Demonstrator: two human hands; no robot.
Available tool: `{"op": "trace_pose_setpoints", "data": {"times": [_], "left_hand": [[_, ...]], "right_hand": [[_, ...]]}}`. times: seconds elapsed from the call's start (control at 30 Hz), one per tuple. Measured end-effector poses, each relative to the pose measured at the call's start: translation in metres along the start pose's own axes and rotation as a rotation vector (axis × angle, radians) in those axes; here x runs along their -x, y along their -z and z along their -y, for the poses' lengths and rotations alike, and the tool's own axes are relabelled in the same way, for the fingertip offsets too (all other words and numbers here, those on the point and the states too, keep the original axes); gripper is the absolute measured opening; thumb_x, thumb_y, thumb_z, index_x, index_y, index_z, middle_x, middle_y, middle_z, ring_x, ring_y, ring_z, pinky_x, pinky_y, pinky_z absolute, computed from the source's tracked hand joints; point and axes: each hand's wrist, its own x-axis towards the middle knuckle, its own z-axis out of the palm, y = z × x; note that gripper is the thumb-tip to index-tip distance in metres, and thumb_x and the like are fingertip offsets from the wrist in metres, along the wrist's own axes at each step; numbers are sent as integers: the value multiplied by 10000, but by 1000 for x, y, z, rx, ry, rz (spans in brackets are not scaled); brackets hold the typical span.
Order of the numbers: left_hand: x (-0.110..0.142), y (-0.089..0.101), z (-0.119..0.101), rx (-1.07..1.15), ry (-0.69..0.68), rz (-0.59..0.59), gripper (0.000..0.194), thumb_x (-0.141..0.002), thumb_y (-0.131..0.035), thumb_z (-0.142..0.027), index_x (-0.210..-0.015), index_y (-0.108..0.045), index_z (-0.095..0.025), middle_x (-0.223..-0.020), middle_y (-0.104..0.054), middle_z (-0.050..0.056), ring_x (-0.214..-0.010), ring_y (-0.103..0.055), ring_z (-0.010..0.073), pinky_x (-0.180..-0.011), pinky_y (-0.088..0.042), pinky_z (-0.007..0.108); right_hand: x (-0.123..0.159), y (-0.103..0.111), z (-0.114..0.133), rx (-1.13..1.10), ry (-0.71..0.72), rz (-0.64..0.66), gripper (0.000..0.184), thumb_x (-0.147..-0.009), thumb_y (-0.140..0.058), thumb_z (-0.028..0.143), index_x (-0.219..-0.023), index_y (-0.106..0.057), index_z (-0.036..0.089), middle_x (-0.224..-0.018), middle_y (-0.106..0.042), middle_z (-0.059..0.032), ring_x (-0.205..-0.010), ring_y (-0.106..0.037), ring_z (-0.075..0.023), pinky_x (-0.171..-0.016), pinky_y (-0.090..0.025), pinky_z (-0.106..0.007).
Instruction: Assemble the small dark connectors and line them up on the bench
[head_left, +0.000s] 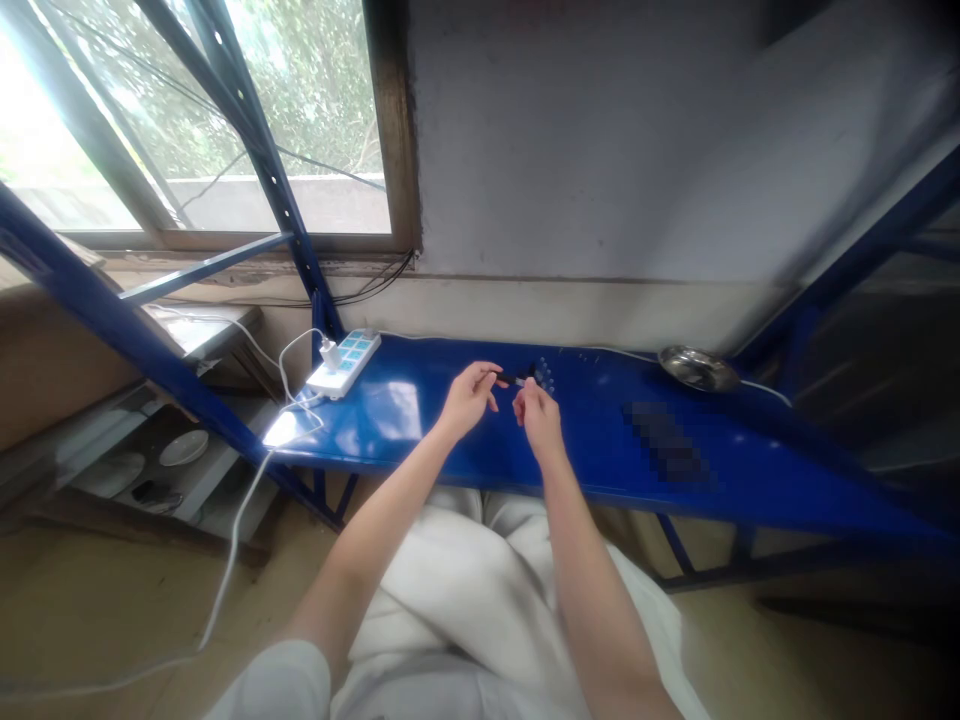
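Observation:
A thin black pen-like object [508,379] with a pale section towards its right end spans the gap between my hands, above the blue tabletop. My left hand [469,398] pinches its left end between thumb and fingers. On the other side, my right hand [537,415] has its fingertips closed on the pale end. Just beyond my right hand lies a cluster of small clear pieces [547,376] with something dark beside it. They are too small to make out, and my fingers partly cover the object's ends.
On the blue table [465,460], a white power strip [345,364] with a plug and cables stands at left. A shiny metal dish [697,368] sits at back right. Nearer lies a dark pixelated object [667,440]. Blue metal posts [255,130] frame both sides.

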Motion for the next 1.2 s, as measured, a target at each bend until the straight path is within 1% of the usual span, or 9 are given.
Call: {"op": "trace_pose_setpoints", "data": {"times": [0.17, 0.3, 0.37, 0.57, 0.7, 0.8, 0.93, 1.07, 1.2], "left_hand": [[4, -1, -16, -6, -34, 11, 200, -858, -456, -301, -968, -529, -151, -815, -641, 35, -453, -544, 46, -499, -445, 187], [7, -1, -21, -5, -42, 21, 213, -862, -448, -318, -976, -527, -155, -812, -636, 32, -449, -546, 47, -493, -439, 185], [7, -2, -23, -10, -40, 12, 213, -869, -432, -325, -972, -518, -159, -786, -628, 21, -441, -543, 48, -485, -431, 181], [8, -4, -27, -89, -82, -57, 229, -895, -365, -370, -886, -485, -175, -673, -553, -29, -416, -479, 42, -457, -386, 177], [8, -5, -30, -173, -101, -110, 331, -902, -322, -429, -746, -464, -174, -627, -512, -22, -456, -441, 49, -472, -363, 180], [6, -4, -33, -163, -64, -121, 406, -883, -327, -488, -654, -435, -171, -572, -479, -21, -444, -423, 56, -458, -354, 187], [3, -2, -36, -28, 33, -98, 448, -844, -375, -543, -594, -404, -172, -500, -429, -38, -384, -389, 49, -405, -328, 187], [2, 0, -37, 82, 112, -83, 458, -806, -450, -549, -554, -360, -178, -439, -390, -52, -351, -356, 42, -373, -296, 182], [3, 1, -38, 95, 125, -86, 464, -800, -471, -538, -531, -361, -176, -412, -381, -55, -338, -356, 43, -371, -294, 185]], "right_hand": [[-3, 5, 16, -59, 67, 31, 498, -819, -359, 620, -563, -449, 202, -477, -451, 26, -419, -409, -98, -407, -331, -224], [-4, 8, 24, -87, 98, 88, 478, -818, -382, 609, -571, -432, 203, -482, -426, 34, -424, -400, -92, -410, -336, -216], [-4, 9, 27, -76, 118, 89, 461, -818, -399, 598, -582, -431, 203, -499, -420, 36, -443, -398, -90, -419, -336, -212], [-2, 11, 38, 73, 215, 38, 441, -840, -384, 569, -609, -448, 199, -532, -431, 33, -485, -395, -91, -466, -338, -212], [-2, 12, 46, 183, 294, 26, 442, -857, -355, 558, -611, -442, 201, -526, -440, 30, -487, -392, -95, -481, -326, -217], [-2, 14, 51, 232, 334, 27, 437, -863, -342, 553, -618, -442, 205, -533, -450, 24, -492, -393, -100, -494, -322, -222], [-3, 17, 54, 263, 369, 62, 420, -870, -338, 538, -644, -463, 206, -571, -482, 11, -528, -426, -111, -517, -333, -227], [-3, 21, 51, 265, 388, 102, 397, -873, -347, 525, -690, -491, 204, -598, -502, 9, -534, -437, -111, -522, -344, -228], [-5, 25, 46, 285, 407, 132, 364, -877, -358, 499, -747, -523, 202, -652, -539, 0, -561, -463, -117, -538, -362, -232]]}}
